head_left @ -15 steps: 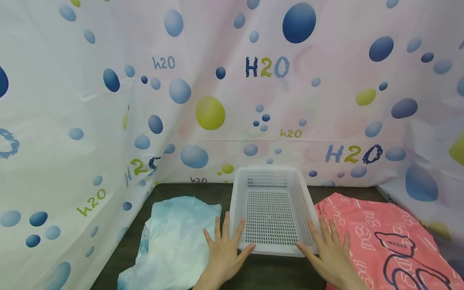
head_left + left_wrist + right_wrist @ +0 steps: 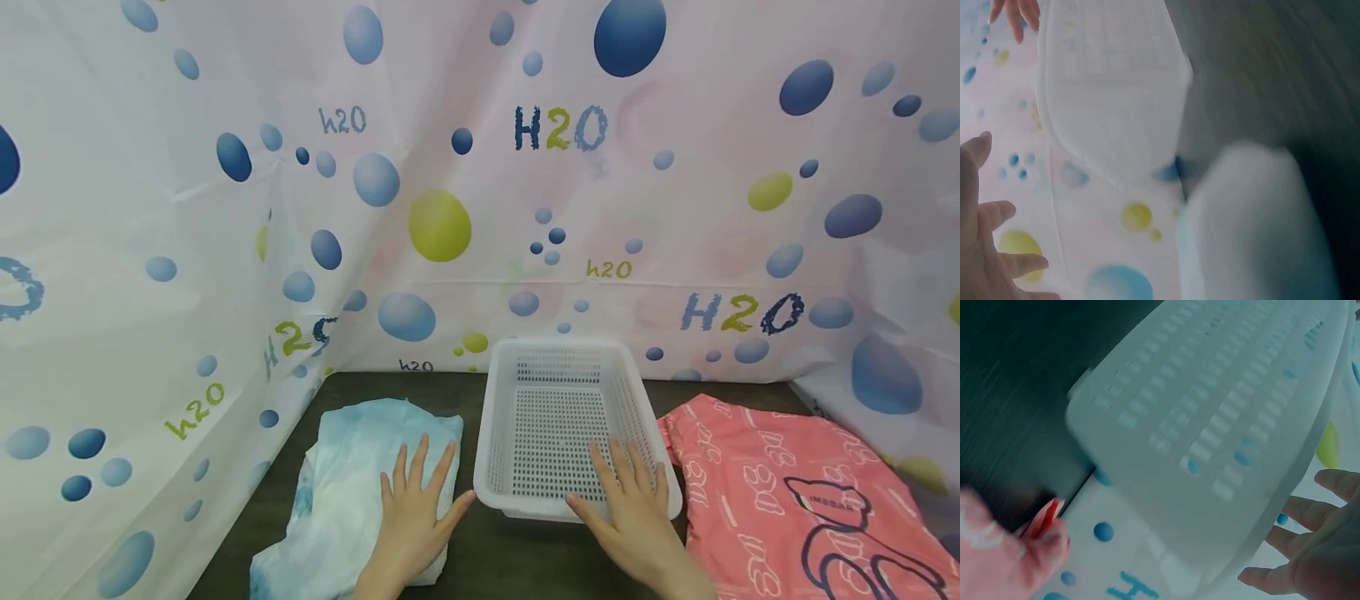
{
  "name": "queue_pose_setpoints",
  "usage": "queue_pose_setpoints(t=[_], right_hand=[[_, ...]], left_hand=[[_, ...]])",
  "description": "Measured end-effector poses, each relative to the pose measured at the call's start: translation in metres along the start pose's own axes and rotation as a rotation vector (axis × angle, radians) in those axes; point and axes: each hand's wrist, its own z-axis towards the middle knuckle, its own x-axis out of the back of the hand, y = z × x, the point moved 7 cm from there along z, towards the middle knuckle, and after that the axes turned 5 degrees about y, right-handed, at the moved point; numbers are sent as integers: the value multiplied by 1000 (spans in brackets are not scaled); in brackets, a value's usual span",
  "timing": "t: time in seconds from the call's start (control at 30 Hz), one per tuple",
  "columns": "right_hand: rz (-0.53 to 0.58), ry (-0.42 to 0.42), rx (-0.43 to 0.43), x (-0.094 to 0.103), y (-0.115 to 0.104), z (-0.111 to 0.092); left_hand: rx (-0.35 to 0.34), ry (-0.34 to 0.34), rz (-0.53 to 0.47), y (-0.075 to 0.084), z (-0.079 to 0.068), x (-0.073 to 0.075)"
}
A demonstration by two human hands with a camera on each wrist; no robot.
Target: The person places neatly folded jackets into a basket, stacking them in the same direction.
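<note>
A white perforated plastic basket (image 2: 555, 400) stands on the dark table. To its left lies a folded pale blue and white cloth (image 2: 345, 500). My left hand (image 2: 411, 525) is over this cloth in the head view, palm down with fingers spread, holding nothing. The right hand (image 2: 633, 525), also with straight spread fingers, overlaps the basket's front right part. In the right wrist view its fingers appear beside the basket's rim (image 2: 1272, 531). The left wrist view shows the basket's end and a blurred pale cloth (image 2: 1254, 231).
A pink cloth (image 2: 750, 483) with white outlines and a dark bear drawing is spread to the right of the basket. Behind the table (image 2: 510, 558) hangs a white sheet (image 2: 480, 183) printed with blue and green dots and H2O lettering, which also runs along the left side.
Both hands have moved left: the left one from the basket's front left corner to over the pale blue cloth, the right one from the right front corner further in over the basket.
</note>
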Motion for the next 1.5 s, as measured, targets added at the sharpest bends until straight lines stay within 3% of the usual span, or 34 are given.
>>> queue_pose_setpoints(t=[0.27,0.4,0.53,0.67,0.8,0.97,1.07,1.17,1.4,1.5], right_hand=[[80,4,144,-25,-51,8],[177,3,293,-34,-91,5],[220,43,468,-46,-129,2],[250,29,533,-66,-156,4],[219,-101,459,-96,-172,9],[82,-293,278,-141,-178,15],[39,-307,165,-161,-174,19],[71,-289,52,-178,-163,24],[230,-322,-149,-192,-150,36],[297,-312,-202,-194,-148,41]], left_hand=[[53,35,22,-48,-13,17],[40,51,50,-71,-20,24],[105,4,75,-93,-25,28],[206,-84,81,-113,-25,32],[280,-184,75,-134,-25,31],[428,-292,49,-171,-29,23],[515,-308,-5,-193,-31,15],[562,-300,-71,-208,-31,5],[525,-310,-190,-213,-28,-8],[553,-324,-283,-214,-24,-9]])
